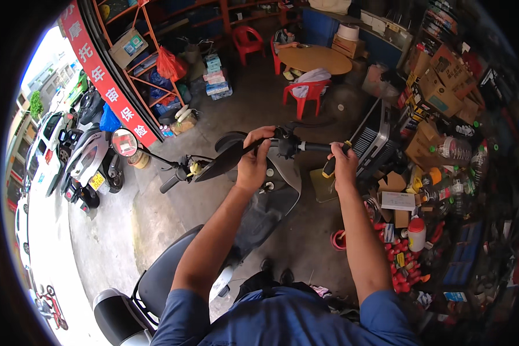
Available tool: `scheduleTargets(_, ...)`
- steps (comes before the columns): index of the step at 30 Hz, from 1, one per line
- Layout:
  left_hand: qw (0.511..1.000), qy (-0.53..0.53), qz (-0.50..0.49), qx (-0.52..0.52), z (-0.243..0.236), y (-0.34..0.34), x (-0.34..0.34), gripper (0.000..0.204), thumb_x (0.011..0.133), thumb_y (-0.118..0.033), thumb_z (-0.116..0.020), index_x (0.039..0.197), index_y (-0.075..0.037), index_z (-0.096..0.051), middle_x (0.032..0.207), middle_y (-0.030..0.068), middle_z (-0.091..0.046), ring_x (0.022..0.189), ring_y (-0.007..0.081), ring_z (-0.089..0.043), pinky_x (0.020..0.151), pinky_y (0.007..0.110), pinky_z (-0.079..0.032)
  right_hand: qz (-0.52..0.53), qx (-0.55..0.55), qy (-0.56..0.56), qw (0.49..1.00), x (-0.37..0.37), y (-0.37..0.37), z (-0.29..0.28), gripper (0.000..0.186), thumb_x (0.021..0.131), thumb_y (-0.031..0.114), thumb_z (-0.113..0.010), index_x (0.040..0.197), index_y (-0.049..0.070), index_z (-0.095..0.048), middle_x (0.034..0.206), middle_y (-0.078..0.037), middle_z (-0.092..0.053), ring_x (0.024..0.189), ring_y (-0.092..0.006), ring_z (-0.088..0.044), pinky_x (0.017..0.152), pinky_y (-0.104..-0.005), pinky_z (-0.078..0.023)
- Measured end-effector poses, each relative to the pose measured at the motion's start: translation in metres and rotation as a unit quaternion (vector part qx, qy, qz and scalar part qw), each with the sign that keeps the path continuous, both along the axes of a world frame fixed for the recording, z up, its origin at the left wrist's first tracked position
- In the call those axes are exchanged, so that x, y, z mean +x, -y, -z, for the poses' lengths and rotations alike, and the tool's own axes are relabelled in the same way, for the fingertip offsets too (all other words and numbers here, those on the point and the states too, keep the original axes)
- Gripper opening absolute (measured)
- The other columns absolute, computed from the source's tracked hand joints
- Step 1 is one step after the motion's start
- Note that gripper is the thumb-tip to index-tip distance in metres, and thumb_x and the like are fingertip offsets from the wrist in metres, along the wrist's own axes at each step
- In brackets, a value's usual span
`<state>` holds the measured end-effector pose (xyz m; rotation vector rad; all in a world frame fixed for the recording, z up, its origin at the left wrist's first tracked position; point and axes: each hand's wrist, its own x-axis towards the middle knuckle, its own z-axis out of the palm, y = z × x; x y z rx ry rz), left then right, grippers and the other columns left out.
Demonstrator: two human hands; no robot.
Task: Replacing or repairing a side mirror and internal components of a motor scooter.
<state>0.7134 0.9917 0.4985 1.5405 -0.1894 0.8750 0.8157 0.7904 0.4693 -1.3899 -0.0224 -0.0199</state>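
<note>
A scooter with a dark seat point(170, 271) stands in front of me and to my left. My left hand point(252, 164) pinches the edge of a dark curved plastic panel point(225, 162), which lies tilted over the middle of the handlebar. In my right hand point(344, 166) is a screwdriver with a yellow and black handle point(329, 168). That hand is beside the end of the right handlebar grip point(317, 147); whether it touches the grip I cannot tell. The left handlebar grip point(170, 183) and a round mirror point(124, 142) stick out on the far side.
An open tool case point(370, 138) stands past my right hand. Cardboard boxes point(438, 92), plastic bottles and red-capped containers crowd the right side. A round table point(314, 60) and red chairs point(307, 98) are at the back. Parked scooters point(92, 164) line the left.
</note>
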Motion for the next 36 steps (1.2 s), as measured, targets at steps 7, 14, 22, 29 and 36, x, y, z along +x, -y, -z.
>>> scheduleTargets(7, 0.97, 0.052, 0.002, 0.236, -0.008, -0.021, 0.01, 0.017, 0.085, 0.004, -0.055, 0.101, -0.003, -0.056, 0.12, 0.0134, -0.057, 0.115, 0.0288, -0.055, 0.096, 0.037, -0.045, -0.019, 0.004, -0.008, 1.0, -0.003, 0.002, -0.004, 0.021, 0.087, 0.016, -0.063, 0.099, -0.001, -0.067, 0.084, 0.0, -0.061, 0.068, -0.0078, -0.052, 0.064, -0.0213, -0.04)
scheduleTargets(14, 0.906, 0.04, -0.01, 0.42, -0.034, -0.033, 0.012, 0.02, 0.078, -0.002, -0.063, 0.095, -0.004, -0.055, 0.108, 0.0107, -0.059, 0.101, 0.029, -0.058, 0.083, 0.038, -0.05, -0.038, 0.003, -0.011, 0.999, 0.002, 0.005, -0.005, 0.02, 0.088, 0.018, -0.061, 0.096, 0.0, -0.068, 0.081, 0.0, -0.058, 0.07, -0.0082, -0.05, 0.066, -0.0225, -0.039)
scheduleTargets(22, 0.862, 0.008, -0.031, 0.506, -0.047, -0.027, 0.007, 0.02, 0.078, -0.01, -0.058, 0.097, -0.004, -0.054, 0.102, 0.0107, -0.055, 0.094, 0.0289, -0.058, 0.078, 0.038, -0.052, -0.091, -0.01, -0.012, 0.996, 0.004, 0.013, -0.005, 0.025, 0.089, 0.019, -0.06, 0.103, -0.001, -0.066, 0.081, 0.001, -0.058, 0.069, -0.0062, -0.05, 0.062, -0.0198, -0.04)
scheduleTargets(29, 0.832, -0.073, -0.132, 0.533, -0.08, -0.001, 0.044, 0.025, 0.091, -0.025, -0.055, 0.084, -0.001, -0.058, 0.081, 0.0127, -0.058, 0.077, 0.0346, -0.059, 0.068, 0.042, -0.049, -0.135, -0.012, 0.004, 0.991, 0.007, 0.014, -0.001, 0.028, 0.092, 0.019, -0.059, 0.109, -0.002, -0.064, 0.086, 0.0, -0.058, 0.07, -0.0065, -0.049, 0.066, -0.0215, -0.041)
scheduleTargets(36, 0.974, -0.22, -0.003, 0.054, -0.058, 0.02, 0.069, 0.026, 0.097, -0.021, -0.05, 0.086, 0.001, -0.056, 0.079, 0.0079, -0.064, 0.072, 0.0161, -0.064, 0.064, 0.03, -0.051, -0.123, -0.005, 0.015, 0.992, 0.005, 0.009, -0.006, 0.029, 0.092, 0.019, -0.058, 0.11, -0.003, -0.064, 0.079, 0.003, -0.053, 0.069, -0.0058, -0.048, 0.063, -0.0199, -0.039)
